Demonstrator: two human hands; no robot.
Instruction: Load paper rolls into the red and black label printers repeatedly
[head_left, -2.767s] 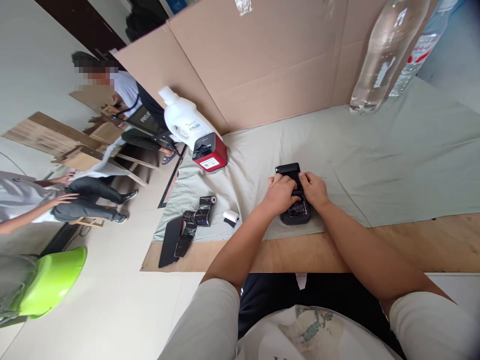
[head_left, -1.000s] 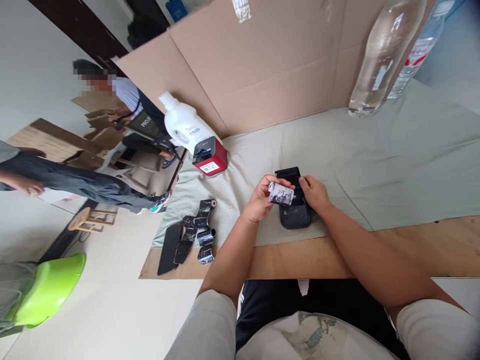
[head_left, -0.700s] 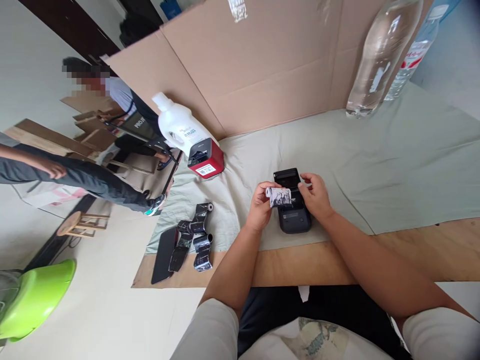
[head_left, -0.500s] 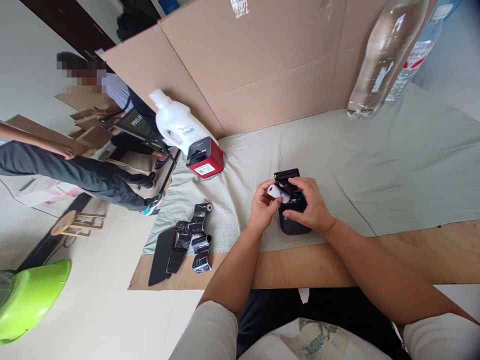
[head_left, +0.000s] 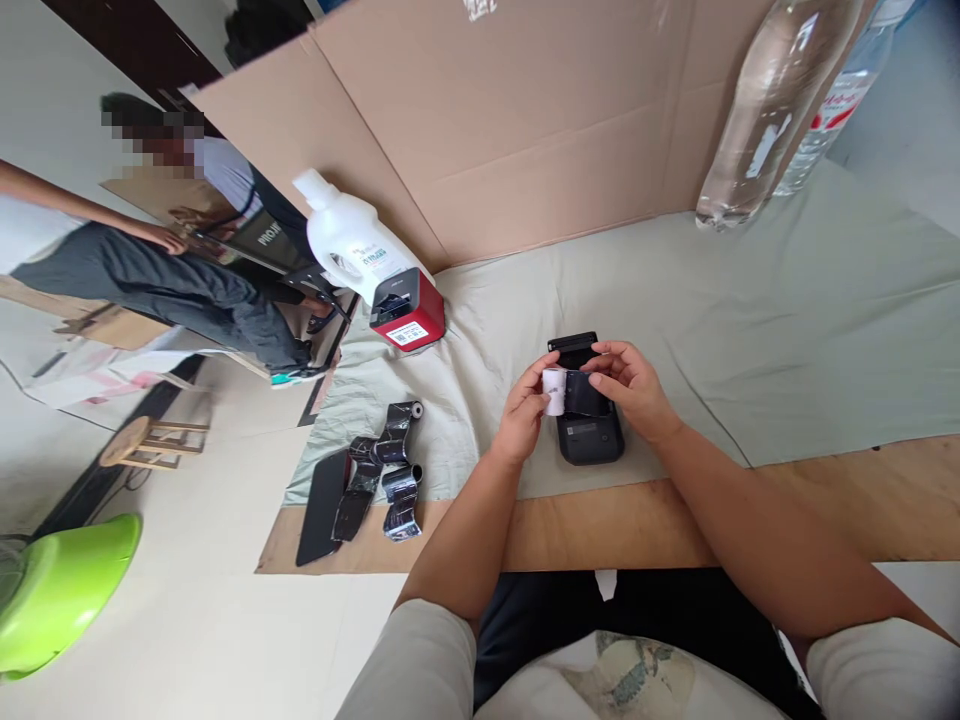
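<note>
My left hand (head_left: 523,415) pinches a small white paper roll (head_left: 553,392) between thumb and fingers. From the roll a short black strip (head_left: 583,394) stretches to the right, and my right hand (head_left: 634,392) grips its far end. Both hands are just above a black portable printer (head_left: 590,442), whose lid (head_left: 571,342) stands open at the far side. The roll and strip hide the middle of the printer.
Left on the cloth lie crumpled black strips (head_left: 361,480) and a dark phone-like slab (head_left: 324,510). Behind them stand a red-and-black box-shaped device (head_left: 420,318) and a white jug (head_left: 352,240). A cardboard panel (head_left: 525,130) and large water bottle (head_left: 765,130) line the back. Two people are at left.
The roll has turned so its white side faces me, and the black strip is now drawn out between both hands. The person at far left has moved to the right.
</note>
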